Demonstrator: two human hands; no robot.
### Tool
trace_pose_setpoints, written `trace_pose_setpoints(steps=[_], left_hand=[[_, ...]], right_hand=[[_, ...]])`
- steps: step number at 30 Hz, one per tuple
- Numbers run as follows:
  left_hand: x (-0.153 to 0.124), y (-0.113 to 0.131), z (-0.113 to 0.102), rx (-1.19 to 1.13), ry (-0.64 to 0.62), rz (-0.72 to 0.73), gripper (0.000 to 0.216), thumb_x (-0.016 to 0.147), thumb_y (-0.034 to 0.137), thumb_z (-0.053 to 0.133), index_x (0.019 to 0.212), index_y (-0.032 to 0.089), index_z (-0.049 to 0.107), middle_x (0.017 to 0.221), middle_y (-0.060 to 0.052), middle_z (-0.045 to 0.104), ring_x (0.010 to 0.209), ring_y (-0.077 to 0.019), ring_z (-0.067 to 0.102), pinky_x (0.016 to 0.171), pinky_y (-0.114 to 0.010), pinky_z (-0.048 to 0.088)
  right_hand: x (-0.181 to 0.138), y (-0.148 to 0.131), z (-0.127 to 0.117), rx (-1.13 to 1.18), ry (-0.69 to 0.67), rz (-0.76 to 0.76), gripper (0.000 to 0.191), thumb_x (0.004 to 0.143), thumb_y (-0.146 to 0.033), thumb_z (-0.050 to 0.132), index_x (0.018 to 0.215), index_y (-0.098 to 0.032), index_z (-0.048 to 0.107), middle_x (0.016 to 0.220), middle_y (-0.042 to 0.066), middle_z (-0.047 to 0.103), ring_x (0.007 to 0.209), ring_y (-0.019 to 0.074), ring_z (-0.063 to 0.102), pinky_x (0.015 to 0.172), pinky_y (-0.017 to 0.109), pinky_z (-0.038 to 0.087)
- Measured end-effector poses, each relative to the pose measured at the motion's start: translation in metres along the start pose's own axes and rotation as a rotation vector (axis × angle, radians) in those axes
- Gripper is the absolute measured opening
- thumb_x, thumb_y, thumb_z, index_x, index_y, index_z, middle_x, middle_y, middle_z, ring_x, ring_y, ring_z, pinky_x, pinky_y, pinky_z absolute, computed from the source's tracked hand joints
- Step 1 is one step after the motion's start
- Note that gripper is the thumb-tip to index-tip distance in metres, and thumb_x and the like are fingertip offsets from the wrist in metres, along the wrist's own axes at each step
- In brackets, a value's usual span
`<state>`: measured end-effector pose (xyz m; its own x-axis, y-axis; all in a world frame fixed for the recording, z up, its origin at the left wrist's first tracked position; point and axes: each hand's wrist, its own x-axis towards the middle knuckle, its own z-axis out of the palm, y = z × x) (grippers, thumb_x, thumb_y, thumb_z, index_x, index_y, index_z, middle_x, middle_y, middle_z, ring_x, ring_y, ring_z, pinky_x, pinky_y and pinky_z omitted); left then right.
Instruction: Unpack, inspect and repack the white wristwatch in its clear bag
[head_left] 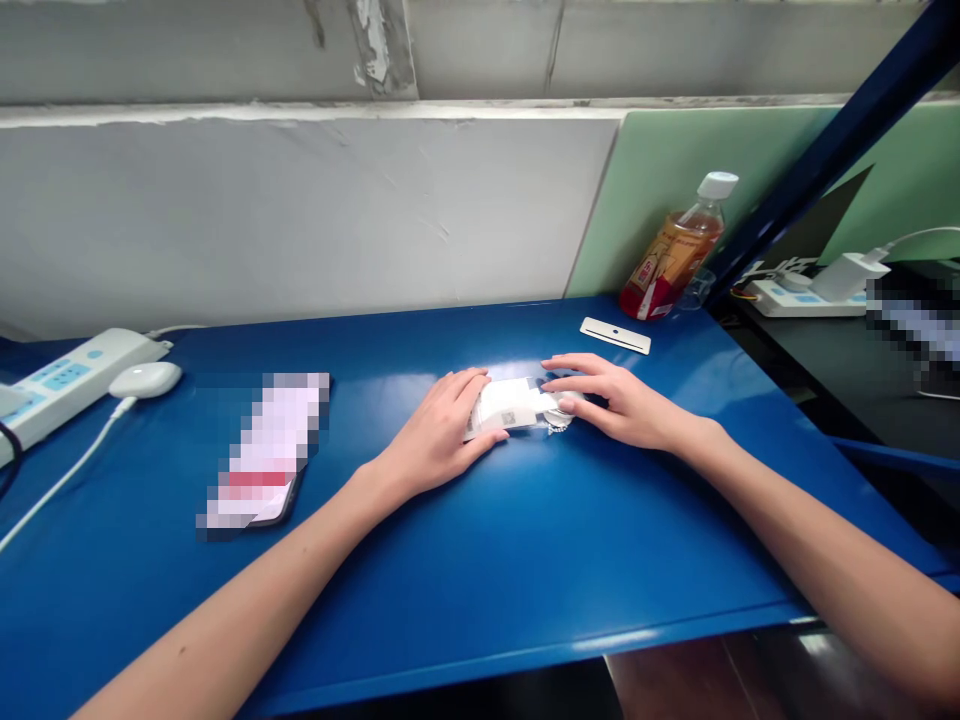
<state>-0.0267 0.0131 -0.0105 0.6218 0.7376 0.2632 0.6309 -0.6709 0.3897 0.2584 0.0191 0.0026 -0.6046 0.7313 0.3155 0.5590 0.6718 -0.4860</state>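
Note:
A small clear plastic packet [514, 405] with a white label lies on the blue table [525, 560] near its middle. My left hand [442, 435] grips the packet's left end, thumb below and fingers curled over the top. My right hand [615, 400] lies over the packet's right end, fingers stretched out and pressing on it. Something small and pale sits inside the packet under my right fingers; I cannot make out what it is.
A phone [262, 455] lies left of the hands. A white power strip [56, 380] and a plugged charger [144, 380] sit at the far left. A small white card [615, 335] and a drink bottle [675, 250] stand behind. A second power strip [810, 290] is at the right.

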Motion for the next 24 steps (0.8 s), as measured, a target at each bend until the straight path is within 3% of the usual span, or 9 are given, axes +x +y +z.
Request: trace_pose_setpoints(steps=[6, 11, 16, 18, 20, 24], left_hand=[[0.001, -0.001, 0.001, 0.010, 0.011, 0.010, 0.060, 0.092, 0.044, 0.062, 0.141, 0.016, 0.041, 0.143, -0.019, 0.050, 0.134, -0.0348, 0.045, 0.110, -0.054, 0.038], [0.003, 0.002, -0.001, -0.003, 0.007, 0.014, 0.056, 0.092, 0.043, 0.063, 0.138, 0.017, 0.044, 0.139, -0.018, 0.054, 0.130, -0.0337, 0.049, 0.111, -0.055, 0.036], [0.002, 0.001, -0.004, -0.035, 0.005, -0.001, 0.050, 0.093, 0.043, 0.061, 0.134, 0.019, 0.048, 0.136, -0.014, 0.057, 0.127, -0.0317, 0.052, 0.112, -0.054, 0.034], [0.002, 0.000, -0.004, -0.038, 0.008, -0.007, 0.050, 0.092, 0.045, 0.061, 0.134, 0.020, 0.048, 0.136, -0.014, 0.057, 0.127, -0.0321, 0.052, 0.112, -0.054, 0.034], [0.002, 0.000, -0.004, -0.032, 0.006, -0.010, 0.052, 0.092, 0.045, 0.061, 0.135, 0.020, 0.048, 0.137, -0.014, 0.057, 0.128, -0.0327, 0.052, 0.112, -0.054, 0.034], [0.002, 0.001, -0.003, -0.007, -0.020, -0.002, 0.055, 0.093, 0.046, 0.061, 0.139, 0.020, 0.046, 0.140, -0.014, 0.054, 0.130, -0.0327, 0.050, 0.113, -0.053, 0.033]], right_hand=[[0.001, -0.002, 0.006, 0.009, -0.014, 0.009, 0.033, 0.088, -0.037, 0.067, 0.117, -0.021, 0.070, 0.136, 0.017, 0.059, 0.125, 0.0323, 0.056, 0.102, 0.050, 0.049], [0.000, -0.008, -0.002, -0.097, -0.055, -0.004, 0.028, 0.093, -0.031, 0.059, 0.118, -0.019, 0.067, 0.141, 0.018, 0.054, 0.129, 0.0324, 0.053, 0.103, 0.050, 0.048], [0.000, -0.005, -0.019, -0.216, -0.027, -0.044, 0.029, 0.099, -0.030, 0.047, 0.119, -0.019, 0.064, 0.120, 0.016, 0.066, 0.115, 0.0313, 0.061, 0.096, 0.047, 0.051], [0.000, -0.003, -0.024, -0.219, 0.036, 0.001, 0.030, 0.099, -0.033, 0.045, 0.118, -0.020, 0.065, 0.115, 0.014, 0.068, 0.104, 0.0298, 0.066, 0.089, 0.046, 0.053], [-0.001, -0.002, -0.027, -0.174, 0.153, 0.051, 0.026, 0.095, -0.039, 0.054, 0.108, -0.022, 0.069, 0.105, 0.010, 0.073, 0.094, 0.0291, 0.068, 0.084, 0.045, 0.053], [-0.002, -0.006, -0.026, 0.023, 0.365, 0.210, 0.029, 0.074, -0.052, 0.078, 0.074, -0.025, 0.069, 0.072, 0.004, 0.070, 0.064, 0.0233, 0.064, 0.061, 0.037, 0.050]])
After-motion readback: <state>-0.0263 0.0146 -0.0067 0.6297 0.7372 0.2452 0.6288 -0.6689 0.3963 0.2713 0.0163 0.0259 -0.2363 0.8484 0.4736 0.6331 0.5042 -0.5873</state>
